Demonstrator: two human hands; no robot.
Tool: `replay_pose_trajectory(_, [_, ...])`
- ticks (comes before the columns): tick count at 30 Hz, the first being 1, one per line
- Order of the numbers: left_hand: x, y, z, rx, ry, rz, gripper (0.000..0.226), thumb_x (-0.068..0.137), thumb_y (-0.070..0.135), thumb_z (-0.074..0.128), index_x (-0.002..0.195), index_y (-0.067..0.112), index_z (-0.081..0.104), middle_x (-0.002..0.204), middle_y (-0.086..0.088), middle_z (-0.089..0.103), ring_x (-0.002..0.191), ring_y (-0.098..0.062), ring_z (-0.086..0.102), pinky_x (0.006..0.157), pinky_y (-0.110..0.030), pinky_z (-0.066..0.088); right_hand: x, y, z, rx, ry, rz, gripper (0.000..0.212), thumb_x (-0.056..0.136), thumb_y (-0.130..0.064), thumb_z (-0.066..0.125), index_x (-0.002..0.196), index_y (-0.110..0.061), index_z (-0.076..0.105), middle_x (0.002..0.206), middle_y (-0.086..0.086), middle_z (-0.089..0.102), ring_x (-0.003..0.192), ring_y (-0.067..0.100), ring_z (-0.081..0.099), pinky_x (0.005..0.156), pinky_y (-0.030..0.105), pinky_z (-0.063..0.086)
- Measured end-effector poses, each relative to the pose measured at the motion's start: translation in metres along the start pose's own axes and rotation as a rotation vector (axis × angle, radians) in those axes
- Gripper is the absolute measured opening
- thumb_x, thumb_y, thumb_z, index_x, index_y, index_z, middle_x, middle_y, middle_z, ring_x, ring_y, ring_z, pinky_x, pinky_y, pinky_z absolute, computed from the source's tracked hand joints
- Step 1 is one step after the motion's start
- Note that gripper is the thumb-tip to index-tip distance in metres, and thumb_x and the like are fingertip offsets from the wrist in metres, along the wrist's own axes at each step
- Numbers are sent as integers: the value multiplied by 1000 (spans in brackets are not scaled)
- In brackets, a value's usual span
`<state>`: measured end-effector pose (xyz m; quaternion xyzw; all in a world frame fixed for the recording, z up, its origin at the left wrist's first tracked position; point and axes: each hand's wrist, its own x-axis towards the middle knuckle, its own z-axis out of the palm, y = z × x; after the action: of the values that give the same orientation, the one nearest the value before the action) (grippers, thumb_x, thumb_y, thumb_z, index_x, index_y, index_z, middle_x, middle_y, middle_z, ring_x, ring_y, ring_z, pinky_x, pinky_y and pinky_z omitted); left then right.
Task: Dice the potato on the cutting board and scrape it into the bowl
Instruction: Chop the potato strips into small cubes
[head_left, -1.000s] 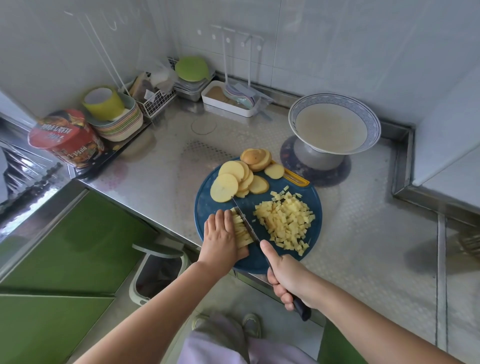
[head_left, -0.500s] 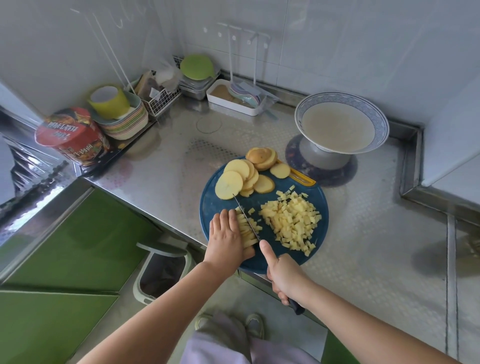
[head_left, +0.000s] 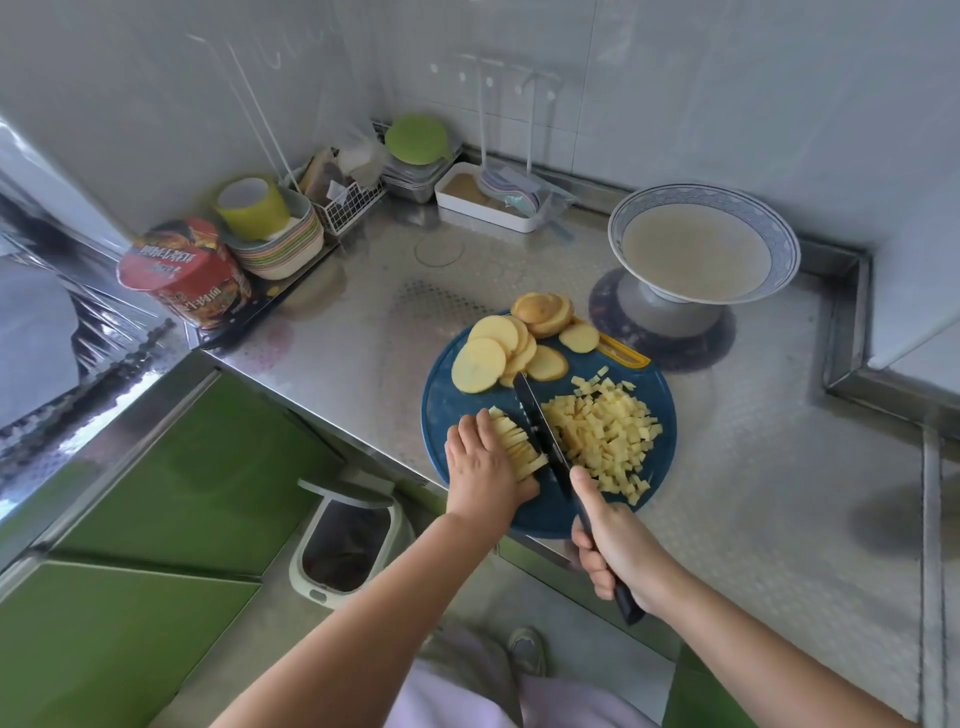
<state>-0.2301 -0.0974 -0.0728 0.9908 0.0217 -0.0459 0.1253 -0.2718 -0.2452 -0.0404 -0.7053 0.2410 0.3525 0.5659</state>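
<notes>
A round blue cutting board (head_left: 447, 400) lies on the steel counter. Round potato slices (head_left: 480, 364) are stacked at its far left. A heap of diced potato (head_left: 608, 431) covers its right half. My left hand (head_left: 480, 473) presses flat on a bundle of potato strips (head_left: 519, 447) at the board's near left. My right hand (head_left: 613, 540) grips the black handle of a knife (head_left: 540, 431), whose dark blade stands between the strips and the diced heap. A blue-rimmed bowl (head_left: 779, 239) with cloudy liquid stands behind the board on the right.
A red instant-noodle cup (head_left: 182, 270), stacked bowls with a yellow cup (head_left: 275, 239), a wire basket (head_left: 348, 202) and a white tray (head_left: 483, 202) line the back left. A bin (head_left: 348, 545) stands on the floor below the counter's edge. A raised steel ledge (head_left: 852, 332) borders the right.
The knife blade has shifted a little along the strips and lies flatter toward the diced heap. My left hand stays on the strips. The camera has tilted slightly.
</notes>
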Motion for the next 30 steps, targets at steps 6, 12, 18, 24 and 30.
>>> replay_pose_trajectory(6, [2,8,15,-5,55,-35,116,36,55,85,124,-5,37,107,-21,54,99,-37,48,90,-47,49,-7,-6,-14,-38,-28,-27,67,90,-74,36,57,-15,36,47,4,29,36,16,27,40,23,25])
replay_pose_trajectory(12, [1,8,6,-25,-91,-55,110,81,60,58,148,-5,-1,149,-21,15,140,-39,13,119,-42,5,-16,-11,-16,-162,-87,-75,69,81,-79,35,57,-14,34,49,7,27,36,17,26,39,22,26])
replay_pose_trajectory(18, [-1,4,2,108,-98,19,102,88,61,46,147,-7,-2,151,-21,13,140,-37,11,119,-42,4,-14,-17,-21,-313,-84,-109,69,72,-82,33,56,-15,30,47,4,26,36,15,26,37,20,26])
replay_pose_trajectory(24, [2,5,8,15,-86,-29,101,84,58,53,147,-4,3,146,-18,17,137,-35,16,118,-40,6,-17,-27,-24,-249,-87,-131,67,83,-75,34,58,-13,33,48,4,25,37,16,25,37,21,25])
replay_pose_trajectory(30, [1,5,7,-68,-37,-43,96,82,53,56,146,-1,9,142,-14,20,134,-33,19,118,-37,9,-24,-26,-26,-270,-114,-166,70,75,-80,34,58,-12,34,47,6,26,36,17,25,37,21,26])
